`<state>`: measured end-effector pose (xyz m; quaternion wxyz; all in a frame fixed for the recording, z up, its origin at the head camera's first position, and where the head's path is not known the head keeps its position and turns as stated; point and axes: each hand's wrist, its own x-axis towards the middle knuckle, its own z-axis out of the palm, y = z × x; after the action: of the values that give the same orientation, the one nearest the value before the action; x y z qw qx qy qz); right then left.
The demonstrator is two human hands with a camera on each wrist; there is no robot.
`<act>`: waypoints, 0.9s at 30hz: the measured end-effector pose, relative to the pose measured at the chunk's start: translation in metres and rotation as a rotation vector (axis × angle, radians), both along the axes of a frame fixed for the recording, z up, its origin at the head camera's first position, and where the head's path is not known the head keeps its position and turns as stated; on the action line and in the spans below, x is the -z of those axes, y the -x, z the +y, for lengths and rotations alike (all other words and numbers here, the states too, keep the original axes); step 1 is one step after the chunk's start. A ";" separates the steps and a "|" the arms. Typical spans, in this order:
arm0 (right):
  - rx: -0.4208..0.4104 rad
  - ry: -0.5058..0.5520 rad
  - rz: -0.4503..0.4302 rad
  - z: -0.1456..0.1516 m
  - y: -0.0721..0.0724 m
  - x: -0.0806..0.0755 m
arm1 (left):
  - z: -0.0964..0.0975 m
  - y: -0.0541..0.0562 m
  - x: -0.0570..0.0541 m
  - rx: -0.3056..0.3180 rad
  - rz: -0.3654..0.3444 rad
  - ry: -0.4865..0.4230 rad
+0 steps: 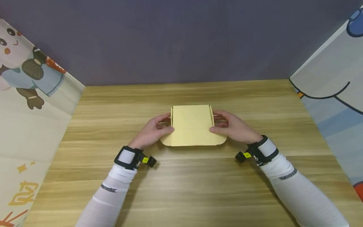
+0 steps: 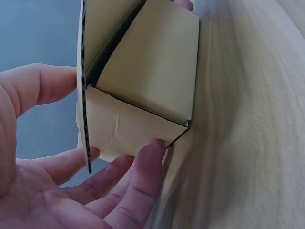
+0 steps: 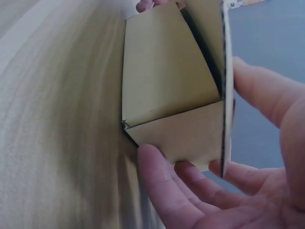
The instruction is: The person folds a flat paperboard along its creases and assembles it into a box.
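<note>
A small yellowish cardboard box (image 1: 193, 119) sits at the middle of the wooden table, its lid lying over the top. The lid's front flap, with rounded side tabs, sticks out toward the person. From the left, my left hand (image 1: 151, 130) grips the box, thumb on the lid and fingers against the side wall (image 2: 128, 121). My right hand (image 1: 238, 127) holds the opposite side the same way, its thumb on the lid and fingers on the side wall (image 3: 176, 136). In both wrist views a dark gap shows between the raised lid and the front wall.
The wooden table (image 1: 195, 186) reaches to a dark grey-blue panel (image 1: 187, 41) at the back. Printed cartoon panels stand along the left (image 1: 42, 126) and right (image 1: 326, 72) sides. Each wrist wears a strapped black camera mount.
</note>
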<state>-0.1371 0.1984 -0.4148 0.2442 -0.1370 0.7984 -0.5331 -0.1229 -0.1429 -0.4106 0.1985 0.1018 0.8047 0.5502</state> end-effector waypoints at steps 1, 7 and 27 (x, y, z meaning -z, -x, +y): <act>-0.003 0.000 0.002 0.000 0.000 0.000 | 0.000 0.000 0.000 0.001 0.000 -0.010; 0.014 -0.019 0.032 -0.001 -0.003 -0.001 | 0.000 -0.001 0.001 0.002 -0.013 -0.054; 0.069 -0.066 0.086 0.000 -0.016 0.006 | -0.001 -0.012 0.007 -0.047 0.056 -0.004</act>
<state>-0.1209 0.1984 -0.4207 0.1954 -0.1239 0.8296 -0.5082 -0.1114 -0.1435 -0.4173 0.1628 0.0985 0.8110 0.5532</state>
